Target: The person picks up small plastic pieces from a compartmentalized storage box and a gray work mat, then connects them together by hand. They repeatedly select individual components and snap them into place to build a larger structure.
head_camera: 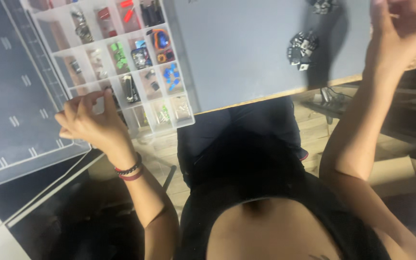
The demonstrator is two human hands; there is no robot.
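A: Start with the biggest thing. Your grey tabletop (246, 53) fills the upper middle, its wooden edge running toward three o'clock. Past that edge you're looking down at a wood floor, and a dark mat with pale grid marks (10, 96) lies at nine o'clock.

B: And the work itself?

A: The clear compartment organiser (121, 62) sits at eleven o'clock, its near corner hanging over the table's edge. Cells hold small electronic parts: green ones, blue ones, red ones, some metal pieces.

B: Where are my hands?

A: Your left hand (90, 123) is against the organiser's near edge, fingers pinched narrow; I can't tell whether anything is between them. Your right hand (396, 29) is lifted at one o'clock, fingers loosely spread, holding nothing I can see, near a cluster of black components (302, 48).

B: So what stage is this?

A: I'd judge you're picking from the tray. A careful pinch suits such small pieces.
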